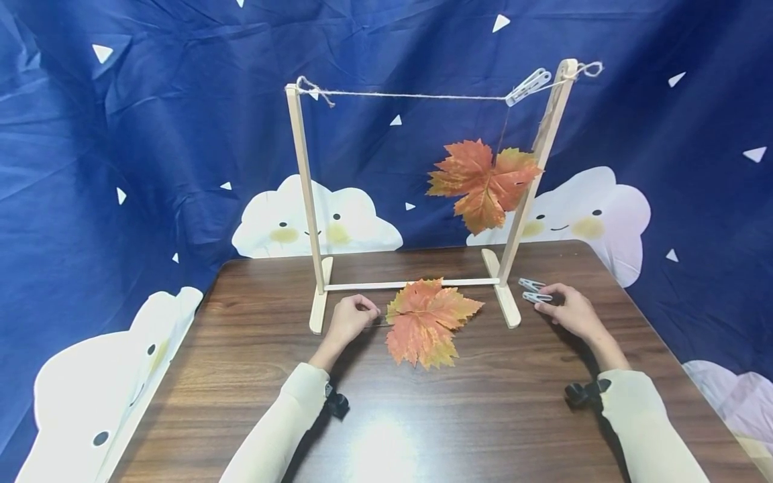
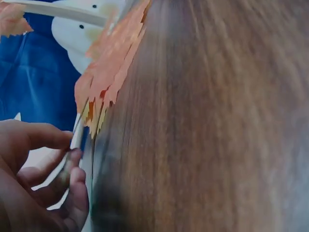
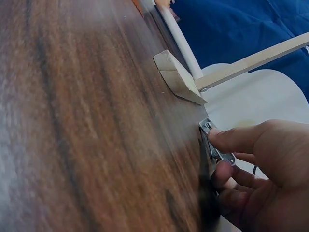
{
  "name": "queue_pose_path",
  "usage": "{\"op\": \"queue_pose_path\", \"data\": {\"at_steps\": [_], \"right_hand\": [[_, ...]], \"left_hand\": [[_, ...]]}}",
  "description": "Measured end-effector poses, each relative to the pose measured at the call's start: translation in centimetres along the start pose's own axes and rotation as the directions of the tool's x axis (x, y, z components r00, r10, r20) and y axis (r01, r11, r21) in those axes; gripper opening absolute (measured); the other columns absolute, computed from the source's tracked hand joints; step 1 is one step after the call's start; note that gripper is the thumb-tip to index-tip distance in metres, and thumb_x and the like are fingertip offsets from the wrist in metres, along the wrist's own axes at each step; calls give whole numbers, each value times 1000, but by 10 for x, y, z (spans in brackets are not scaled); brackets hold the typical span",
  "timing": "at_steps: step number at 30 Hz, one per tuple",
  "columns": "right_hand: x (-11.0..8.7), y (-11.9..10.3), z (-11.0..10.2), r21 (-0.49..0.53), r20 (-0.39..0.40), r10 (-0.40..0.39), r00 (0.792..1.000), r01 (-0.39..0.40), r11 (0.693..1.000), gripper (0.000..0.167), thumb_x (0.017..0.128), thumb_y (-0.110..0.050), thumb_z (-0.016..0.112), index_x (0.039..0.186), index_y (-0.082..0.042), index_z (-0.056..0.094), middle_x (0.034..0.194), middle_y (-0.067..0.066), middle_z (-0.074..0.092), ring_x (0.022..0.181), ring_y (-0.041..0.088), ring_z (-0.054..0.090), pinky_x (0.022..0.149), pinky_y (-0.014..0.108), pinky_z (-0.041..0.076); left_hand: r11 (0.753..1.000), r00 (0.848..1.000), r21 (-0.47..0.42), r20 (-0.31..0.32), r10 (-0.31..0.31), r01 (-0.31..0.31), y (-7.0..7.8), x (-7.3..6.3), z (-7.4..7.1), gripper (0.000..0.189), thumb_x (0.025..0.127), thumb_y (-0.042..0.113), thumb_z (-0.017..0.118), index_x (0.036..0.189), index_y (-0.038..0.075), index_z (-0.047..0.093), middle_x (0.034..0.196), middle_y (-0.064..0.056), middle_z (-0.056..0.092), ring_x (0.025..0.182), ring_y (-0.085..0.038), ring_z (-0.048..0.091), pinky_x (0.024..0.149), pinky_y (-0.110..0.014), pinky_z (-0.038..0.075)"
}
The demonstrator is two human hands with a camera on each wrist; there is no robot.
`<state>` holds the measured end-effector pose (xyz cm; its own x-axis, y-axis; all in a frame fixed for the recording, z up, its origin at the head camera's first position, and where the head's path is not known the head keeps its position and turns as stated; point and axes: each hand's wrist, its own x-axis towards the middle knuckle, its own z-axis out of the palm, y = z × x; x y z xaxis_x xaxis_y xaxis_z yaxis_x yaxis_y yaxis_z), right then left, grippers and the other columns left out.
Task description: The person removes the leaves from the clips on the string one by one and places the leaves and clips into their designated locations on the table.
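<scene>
An orange-yellow artificial maple leaf (image 1: pixel 425 325) lies in the middle of the table, its thin stem pointing left. At that stem, my left hand (image 1: pixel 353 317) pinches with thumb and fingertips, as the left wrist view shows from the side, the leaf blade (image 2: pixel 113 63) beyond. My right hand (image 1: pixel 570 310) is at the table's right side, thumb and fingers gripping a pale clothespin (image 3: pixel 216 142). Just behind it on the table is a second clothespin (image 1: pixel 531 285). Another maple leaf (image 1: pixel 486 184) hangs by its stem from a white clothespin (image 1: pixel 528 87) on the string.
A wooden frame (image 1: pixel 304 181) stands at the back of the table, with a string (image 1: pixel 410 95) tied between its posts and a white bar (image 1: pixel 362 286) low down. Its right foot (image 1: pixel 504 295) lies between the leaf and my right hand. Behind hangs a blue cloth (image 1: pixel 181 134) with clouds.
</scene>
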<state>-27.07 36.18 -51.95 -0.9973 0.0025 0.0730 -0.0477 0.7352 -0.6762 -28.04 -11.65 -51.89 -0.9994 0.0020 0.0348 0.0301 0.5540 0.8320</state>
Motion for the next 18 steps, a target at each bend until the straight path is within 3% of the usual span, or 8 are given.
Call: {"op": "queue_pose_path", "data": {"at_steps": [2,5,14,18], "right_hand": [[0,0,0,-8,-1,-2,1000,2,1000,44,95,-18,79,128,7,64,102,28,68,58,13,64,59,24,49],[1,0,1,-17,-3,-7,1000,7,1000,43,94,-17,79,127,8,65,100,27,67,58,12,63,59,24,49],[2,1,4,-17,-1,5,1000,-5,1000,44,94,-15,79,128,8,65,100,25,67,61,12,64,58,24,50],[1,1,5,-10,-4,19,1000,-19,1000,44,95,-16,79,128,8,64,107,30,65,63,13,64,58,24,50]], "left_hand": [[997,1000,73,17,1,-3,-2,0,-1,7,86,16,79,85,10,78,70,0,72,61,-11,58,58,-24,45],[993,999,116,37,-8,4,-3,1,-1,7,86,17,79,85,11,77,68,1,71,59,-9,58,59,-24,45],[995,999,93,44,-24,20,1,-1,-8,10,85,14,80,92,10,75,77,-2,74,65,-12,63,64,-25,48],[994,998,110,48,-27,21,0,0,-9,10,85,16,79,93,10,75,78,-1,74,67,-12,64,65,-26,49]]}}
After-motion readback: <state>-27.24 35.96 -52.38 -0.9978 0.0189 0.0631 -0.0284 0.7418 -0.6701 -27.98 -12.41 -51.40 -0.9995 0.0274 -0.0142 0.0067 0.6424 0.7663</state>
